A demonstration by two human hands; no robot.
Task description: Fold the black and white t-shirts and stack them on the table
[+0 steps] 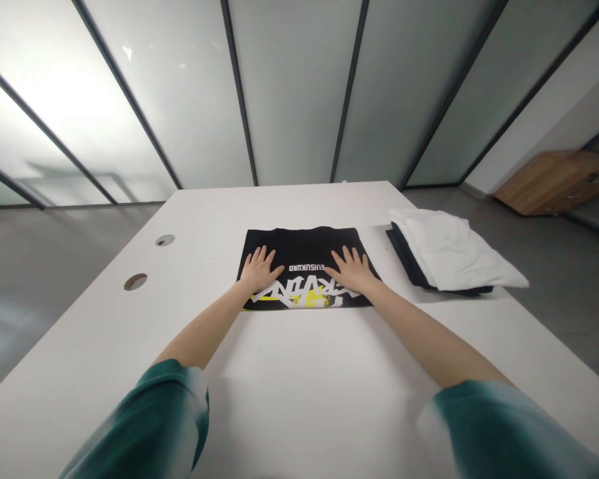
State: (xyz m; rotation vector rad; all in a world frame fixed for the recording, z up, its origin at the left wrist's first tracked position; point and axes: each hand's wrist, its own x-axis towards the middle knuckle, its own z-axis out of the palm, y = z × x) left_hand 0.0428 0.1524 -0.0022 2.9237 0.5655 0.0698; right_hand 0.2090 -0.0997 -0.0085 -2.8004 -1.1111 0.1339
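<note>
A black T-shirt lies folded into a flat rectangle in the middle of the white table. White lettering and yellow patches of print show along its near part, upside down from where I look. My left hand rests on the shirt's left side, palm down with fingers spread. On the right side, my right hand presses flat in the same way, its fingers apart. Neither hand grips the cloth. Both forearms reach forward over the table from green and white sleeves.
The white table has two round holes near its left edge. To the right lies a pile with white cloth on top of black cloth. Frosted glass panels stand behind the table. A wooden cabinet is at far right.
</note>
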